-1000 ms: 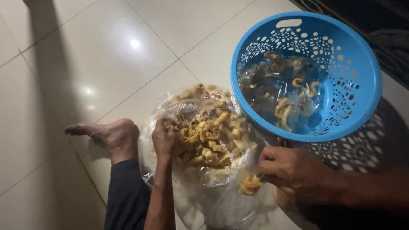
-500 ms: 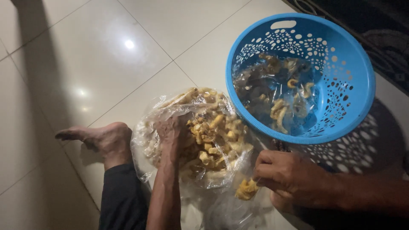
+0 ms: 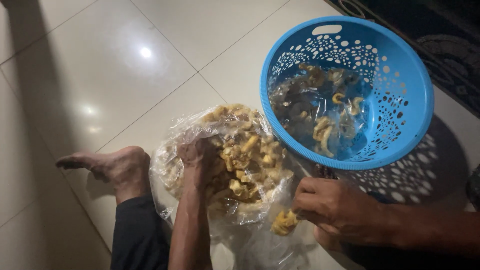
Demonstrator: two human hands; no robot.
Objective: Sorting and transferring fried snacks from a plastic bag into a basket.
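While my left hand [image 3: 197, 160] digs into the clear plastic bag [image 3: 225, 170] of yellow snack pieces [image 3: 247, 160], my right hand [image 3: 335, 210] grips the bag's near edge.

Since a second ago the blue perforated basket [image 3: 400, 90] has dropped lower at the far right, some pieces already inside, and my left hand has pushed deeper, fingers curled among the pieces. The bag lies on the tiled floor [image 3: 100, 75] beside my bare foot [image 3: 112, 167].

Blue perforated basket [image 3: 400, 90], clear plastic bag [image 3: 175, 165] of yellow-brown pieces [image 3: 245, 160], cream glossy floor tiles [image 3: 100, 75], a dark, possibly patterned, rug [image 3: 440, 35].
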